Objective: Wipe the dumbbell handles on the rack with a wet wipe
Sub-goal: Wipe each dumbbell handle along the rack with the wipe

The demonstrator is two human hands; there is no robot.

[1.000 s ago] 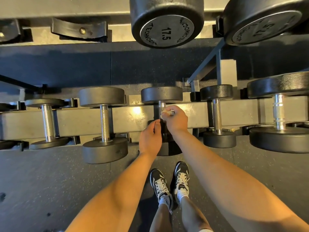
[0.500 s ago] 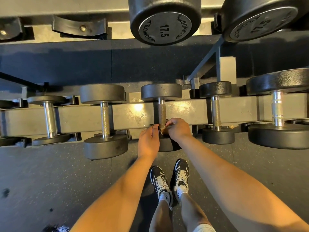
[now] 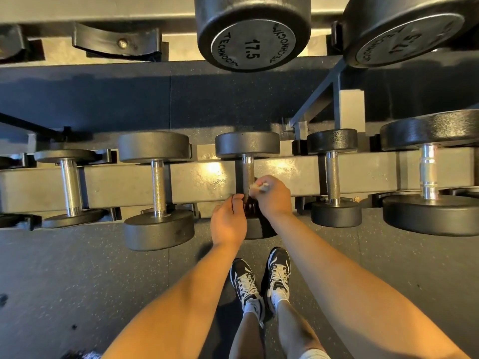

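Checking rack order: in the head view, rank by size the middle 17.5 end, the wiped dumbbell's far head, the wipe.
middle 17.5 end (nearer camera, so inflated)
far head
wipe, partly hidden by right hand

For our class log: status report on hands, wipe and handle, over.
Right hand grips wet wipe on middle dumbbell handle. Left hand at handle's near end, grip unclear. Nothing in the way.

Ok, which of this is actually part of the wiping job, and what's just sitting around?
In the job: wet wipe in the right hand; middle dumbbell handle; left hand beside it; four other lower-rack handles.
Just there: two 17.5 dumbbells above; empty cradle; shoes.
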